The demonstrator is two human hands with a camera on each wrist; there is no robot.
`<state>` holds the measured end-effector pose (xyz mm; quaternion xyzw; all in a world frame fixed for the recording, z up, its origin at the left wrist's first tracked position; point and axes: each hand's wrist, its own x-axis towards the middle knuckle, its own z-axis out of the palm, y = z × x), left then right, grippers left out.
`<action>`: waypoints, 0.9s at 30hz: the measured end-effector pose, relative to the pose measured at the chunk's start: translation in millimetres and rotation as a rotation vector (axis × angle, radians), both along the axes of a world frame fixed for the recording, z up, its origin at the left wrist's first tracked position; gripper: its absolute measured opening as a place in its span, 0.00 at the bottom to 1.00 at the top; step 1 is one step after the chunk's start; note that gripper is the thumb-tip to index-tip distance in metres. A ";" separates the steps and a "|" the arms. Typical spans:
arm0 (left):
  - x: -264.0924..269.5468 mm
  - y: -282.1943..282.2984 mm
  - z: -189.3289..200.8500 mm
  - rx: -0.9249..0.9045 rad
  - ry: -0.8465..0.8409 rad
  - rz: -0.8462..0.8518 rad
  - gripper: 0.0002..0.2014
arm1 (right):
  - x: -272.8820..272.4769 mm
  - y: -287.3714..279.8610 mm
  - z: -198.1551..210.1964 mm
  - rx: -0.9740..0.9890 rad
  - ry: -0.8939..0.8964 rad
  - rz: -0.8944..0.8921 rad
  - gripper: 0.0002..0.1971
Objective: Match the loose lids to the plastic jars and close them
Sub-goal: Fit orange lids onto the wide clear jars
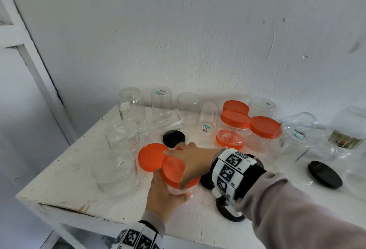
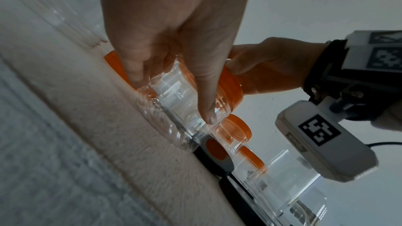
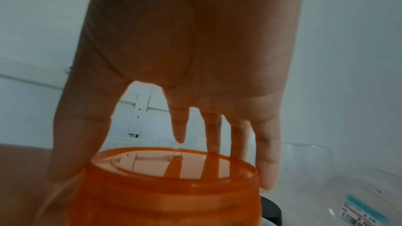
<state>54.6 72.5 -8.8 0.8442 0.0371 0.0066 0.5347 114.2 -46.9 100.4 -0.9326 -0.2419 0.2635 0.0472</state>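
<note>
Fingers (image 1: 174, 150) around orange lid (image 1: 174, 171)

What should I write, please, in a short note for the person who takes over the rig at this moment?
Left hand grips a clear jar near the table's front edge. Right hand is spread over the orange lid on that jar, fingers down its rim; tightness cannot be judged. Done: three orange-lidded jars behind. Left: one loose orange lid, two black lids, several open jars.
</note>
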 end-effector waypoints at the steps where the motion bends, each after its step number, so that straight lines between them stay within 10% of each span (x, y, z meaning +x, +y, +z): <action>1: 0.0 0.0 -0.2 0.006 -0.001 0.002 0.48 | 0.2 -0.7 -0.6 0.000 -0.011 0.003 0.52; 27: 4.0 -1.1 -8.5 0.036 -0.009 0.024 0.50 | -1.5 -4.2 -8.0 -0.007 -0.013 0.005 0.52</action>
